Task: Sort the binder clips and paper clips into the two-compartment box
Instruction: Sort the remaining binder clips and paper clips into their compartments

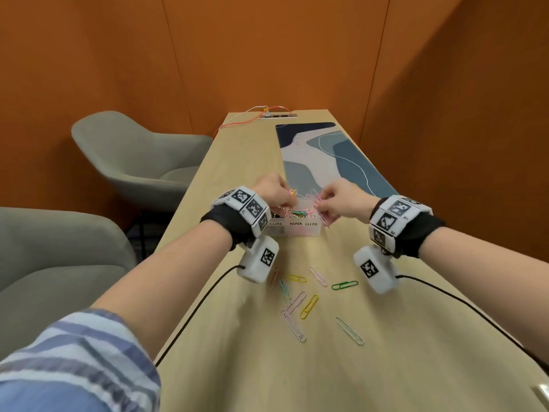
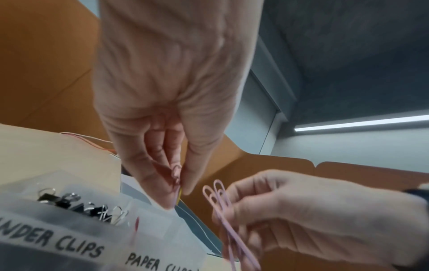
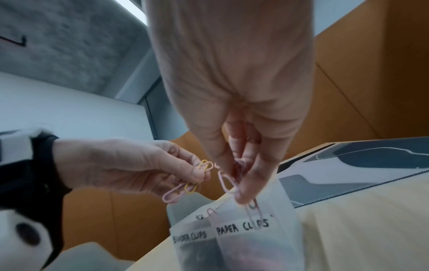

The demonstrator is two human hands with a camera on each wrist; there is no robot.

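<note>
The clear two-compartment box (image 1: pixel 292 228), labelled for binder clips and paper clips, sits on the table just past my wrists. Black binder clips (image 2: pixel 81 205) lie in its left compartment and coloured paper clips (image 1: pixel 298 214) in its right one. My left hand (image 1: pixel 289 200) hovers over the box and pinches a pink and yellow bunch of paper clips (image 3: pixel 197 176). Beside it, over the box's right end, my right hand (image 1: pixel 319 206) pinches several pink paper clips (image 2: pixel 218 194). Several loose paper clips (image 1: pixel 309 306), one of them green (image 1: pixel 344 285), lie on the table nearer to me.
A blue patterned desk mat (image 1: pixel 326 156) lies beyond the box on the right. A power strip (image 1: pixel 276 115) with orange and white cables sits at the table's far end. Two grey chairs (image 1: pixel 142 162) stand along the table's left edge. Orange walls close in behind and right.
</note>
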